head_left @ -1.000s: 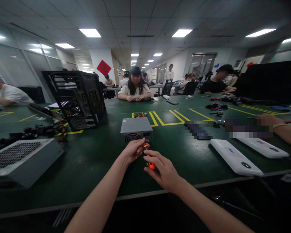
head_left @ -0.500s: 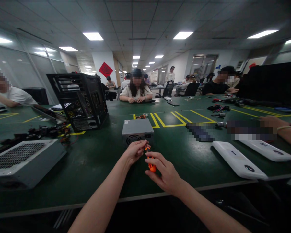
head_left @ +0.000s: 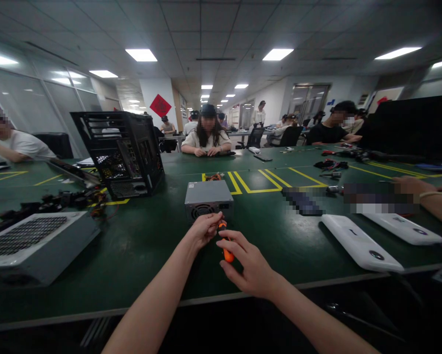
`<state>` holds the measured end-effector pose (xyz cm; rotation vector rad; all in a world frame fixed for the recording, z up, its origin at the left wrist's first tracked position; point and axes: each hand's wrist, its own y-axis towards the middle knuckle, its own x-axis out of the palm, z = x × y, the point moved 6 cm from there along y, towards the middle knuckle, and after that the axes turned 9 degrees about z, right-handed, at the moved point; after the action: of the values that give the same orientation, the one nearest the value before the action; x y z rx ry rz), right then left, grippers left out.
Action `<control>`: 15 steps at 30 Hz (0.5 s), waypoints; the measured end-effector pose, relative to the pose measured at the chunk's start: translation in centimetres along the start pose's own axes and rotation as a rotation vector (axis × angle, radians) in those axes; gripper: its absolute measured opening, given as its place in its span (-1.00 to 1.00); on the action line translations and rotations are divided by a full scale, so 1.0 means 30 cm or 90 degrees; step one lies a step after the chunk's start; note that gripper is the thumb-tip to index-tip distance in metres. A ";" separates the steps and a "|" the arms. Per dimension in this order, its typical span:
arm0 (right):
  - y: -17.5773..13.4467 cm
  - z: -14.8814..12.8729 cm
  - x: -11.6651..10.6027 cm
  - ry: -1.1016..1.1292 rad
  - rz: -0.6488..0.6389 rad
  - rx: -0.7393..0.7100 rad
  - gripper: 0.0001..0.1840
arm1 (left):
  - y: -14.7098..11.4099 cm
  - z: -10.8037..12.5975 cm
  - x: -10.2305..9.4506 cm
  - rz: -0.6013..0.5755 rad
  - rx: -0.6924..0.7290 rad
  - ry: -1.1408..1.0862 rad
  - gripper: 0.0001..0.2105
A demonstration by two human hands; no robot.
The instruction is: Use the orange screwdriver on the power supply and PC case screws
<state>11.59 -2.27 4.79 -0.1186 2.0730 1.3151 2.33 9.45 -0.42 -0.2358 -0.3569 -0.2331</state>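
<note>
An orange-and-black screwdriver (head_left: 227, 254) points away from me towards the grey power supply unit (head_left: 208, 192). My right hand (head_left: 248, 268) has its fingers around the handle in a loose grip, with the thumb a little apart from it. At the front end of the screwdriver, the fingers of my left hand (head_left: 205, 231) are pinched together around the shaft. The tip is hidden behind those fingers. Both hands are just in front of the unit's near face, where a fan grille and a socket show. Its cables (head_left: 215, 176) lie behind it.
Left of my arms lies a larger power supply with a mesh top (head_left: 32, 236), and behind it stands an open black computer case (head_left: 121, 152). To the right are a blurred dark phone (head_left: 302, 200), white devices (head_left: 361, 243) and a person's hand (head_left: 415, 188). Another person (head_left: 207, 137) sits opposite.
The screwdriver handle and my right hand's fingers have shifted slightly left, the fingers looser around the handle. My left hand keeps its pinch in nearly the same place.
</note>
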 end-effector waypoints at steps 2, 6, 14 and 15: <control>0.000 -0.002 0.005 -0.014 -0.019 -0.011 -0.65 | 0.000 -0.003 -0.003 0.022 -0.006 0.005 -0.74; -0.001 0.007 -0.006 -0.018 0.020 -0.009 -0.69 | -0.004 -0.004 0.006 -0.009 -0.009 -0.009 -0.73; 0.002 -0.003 0.004 -0.006 -0.013 0.001 -0.63 | 0.005 -0.008 0.000 0.012 -0.009 -0.020 -0.74; 0.001 0.000 0.006 -0.020 -0.013 -0.002 -0.64 | 0.002 -0.007 0.002 0.015 -0.008 -0.021 -0.74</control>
<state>11.43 -2.23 4.70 -0.1198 2.0375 1.3006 2.46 9.45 -0.61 -0.2566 -0.3857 -0.2079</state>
